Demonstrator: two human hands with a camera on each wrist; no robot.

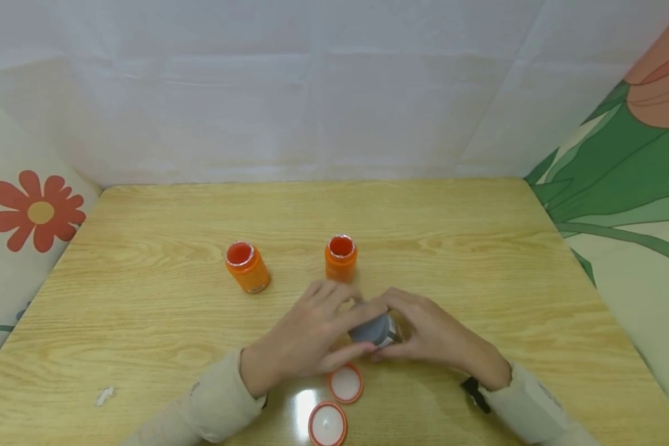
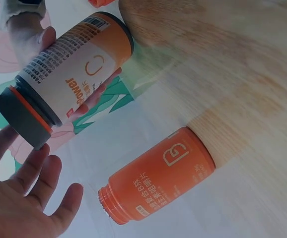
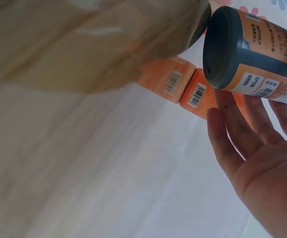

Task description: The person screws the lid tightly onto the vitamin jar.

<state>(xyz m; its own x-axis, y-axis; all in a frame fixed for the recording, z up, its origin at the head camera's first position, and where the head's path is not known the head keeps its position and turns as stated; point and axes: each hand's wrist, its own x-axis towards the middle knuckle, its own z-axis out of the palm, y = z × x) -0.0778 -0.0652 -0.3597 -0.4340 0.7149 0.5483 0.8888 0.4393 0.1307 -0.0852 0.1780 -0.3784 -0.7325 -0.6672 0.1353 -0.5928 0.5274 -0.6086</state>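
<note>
My right hand grips the body of a dark grey, orange and white bottle with printed labels. The bottle is tilted, its grey base facing the right wrist camera. At its other end, the thumb and fingers of my left hand pinch the rim of the dark grey cap. A thin orange band shows between cap and neck. Just beyond my left fingers stands an orange bottle with no cap. Another uncapped orange bottle stands farther left.
Two white-lined orange caps lie on the wooden table near my left wrist. A small pale mark is at the table's left. A white cloth hangs behind, with floral fabric at the sides.
</note>
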